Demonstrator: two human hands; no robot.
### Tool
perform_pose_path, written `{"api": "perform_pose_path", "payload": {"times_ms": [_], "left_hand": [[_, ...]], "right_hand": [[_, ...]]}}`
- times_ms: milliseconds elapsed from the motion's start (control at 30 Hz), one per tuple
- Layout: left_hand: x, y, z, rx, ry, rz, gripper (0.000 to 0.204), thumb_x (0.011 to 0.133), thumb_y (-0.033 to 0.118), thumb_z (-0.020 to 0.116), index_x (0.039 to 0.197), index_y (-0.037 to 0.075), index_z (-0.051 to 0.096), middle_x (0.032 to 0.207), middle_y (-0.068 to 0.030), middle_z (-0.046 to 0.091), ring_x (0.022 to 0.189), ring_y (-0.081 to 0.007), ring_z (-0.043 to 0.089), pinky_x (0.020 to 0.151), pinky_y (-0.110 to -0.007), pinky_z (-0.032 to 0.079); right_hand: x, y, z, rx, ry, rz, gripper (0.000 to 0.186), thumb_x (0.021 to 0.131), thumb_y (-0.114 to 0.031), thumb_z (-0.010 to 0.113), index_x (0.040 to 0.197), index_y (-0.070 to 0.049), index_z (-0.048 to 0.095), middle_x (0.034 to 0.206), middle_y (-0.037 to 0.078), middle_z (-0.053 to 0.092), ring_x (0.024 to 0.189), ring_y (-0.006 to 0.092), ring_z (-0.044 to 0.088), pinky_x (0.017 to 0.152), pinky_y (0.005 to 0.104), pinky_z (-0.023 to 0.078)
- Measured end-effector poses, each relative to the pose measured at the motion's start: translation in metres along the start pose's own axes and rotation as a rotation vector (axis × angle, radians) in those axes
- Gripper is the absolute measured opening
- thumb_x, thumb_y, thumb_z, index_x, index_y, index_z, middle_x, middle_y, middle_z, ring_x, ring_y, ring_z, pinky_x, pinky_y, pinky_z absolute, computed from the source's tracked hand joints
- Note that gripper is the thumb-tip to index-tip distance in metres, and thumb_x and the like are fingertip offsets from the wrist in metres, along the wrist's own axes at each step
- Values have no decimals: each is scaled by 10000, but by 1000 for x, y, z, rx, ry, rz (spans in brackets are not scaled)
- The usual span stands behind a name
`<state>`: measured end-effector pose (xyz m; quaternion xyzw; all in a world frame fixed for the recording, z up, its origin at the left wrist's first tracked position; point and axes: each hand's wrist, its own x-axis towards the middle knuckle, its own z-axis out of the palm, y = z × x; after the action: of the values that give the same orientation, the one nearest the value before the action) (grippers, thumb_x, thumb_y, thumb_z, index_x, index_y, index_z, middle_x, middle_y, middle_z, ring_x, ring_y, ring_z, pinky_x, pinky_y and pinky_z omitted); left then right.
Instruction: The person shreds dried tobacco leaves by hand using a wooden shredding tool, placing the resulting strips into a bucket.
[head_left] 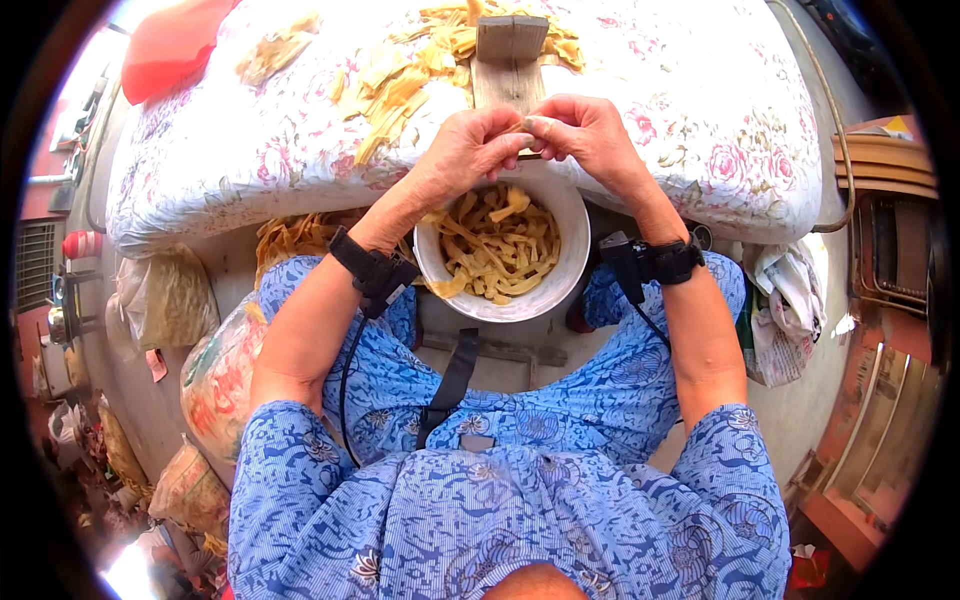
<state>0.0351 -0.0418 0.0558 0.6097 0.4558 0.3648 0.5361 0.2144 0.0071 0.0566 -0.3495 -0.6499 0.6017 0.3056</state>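
Note:
My left hand and my right hand meet above the near edge of a bed-like surface with a floral cloth. Both are closed, fingertips pinched together on something small and thin between them, too small to make out. Just beyond my fingers is a wooden stand with an upright block at its far end. Loose yellow, dried-looking strips are spread on the cloth to its left. Below my hands, between my knees, a white bucket holds many folded or knotted yellow pieces.
A red bag lies at the cloth's far left. More yellow strips sit under its near edge. Plastic bags stand on the floor at left, and a white bag at right. Stacked wooden furniture borders the right side.

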Motion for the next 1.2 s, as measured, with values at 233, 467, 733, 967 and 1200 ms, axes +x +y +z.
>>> {"api": "perform_pose_path", "payload": {"times_ms": [233, 467, 733, 967, 1200], "left_hand": [[-17, -20, 1, 173, 113, 45, 157, 864, 104, 521, 995, 22, 551, 718, -34, 577, 631, -96, 543, 590, -238, 459], [-21, -8, 17, 477, 92, 417, 142, 816, 72, 537, 954, 43, 552, 696, -141, 550, 670, -285, 561, 588, -333, 438], [-24, -1, -12, -135, -150, 60, 155, 883, 146, 498, 889, 6, 563, 741, -14, 582, 629, -112, 545, 596, -220, 453], [-12, -4, 3, -678, -180, -283, 205, 920, 202, 445, 888, 25, 544, 654, 21, 499, 492, -13, 393, 463, -137, 332], [-10, -23, 22, -1012, -295, -530, 304, 914, 289, 443, 901, -10, 496, 647, -15, 504, 429, -16, 364, 374, -118, 271]], "right_hand": [[2, -7, -9, -318, 116, -156, 234, 841, -192, 572, 758, 23, 616, 645, 25, 601, 613, 81, 553, 574, 211, 450], [-5, 7, -1, -323, -110, 290, 261, 818, -193, 559, 663, 9, 614, 507, 7, 518, 420, 40, 424, 415, 197, 328], [-25, -26, 6, 141, -535, 380, 244, 798, -223, 627, 812, 20, 643, 511, -17, 519, 423, 13, 400, 411, 171, 296], [-12, -16, 12, 462, -260, 103, 299, 879, -262, 520, 986, -5, 631, 525, -61, 493, 439, 1, 378, 430, 149, 286], [-11, 8, 18, -319, -62, -190, 219, 786, -157, 546, 972, -109, 650, 715, 74, 620, 575, 112, 562, 560, 232, 457]]}}
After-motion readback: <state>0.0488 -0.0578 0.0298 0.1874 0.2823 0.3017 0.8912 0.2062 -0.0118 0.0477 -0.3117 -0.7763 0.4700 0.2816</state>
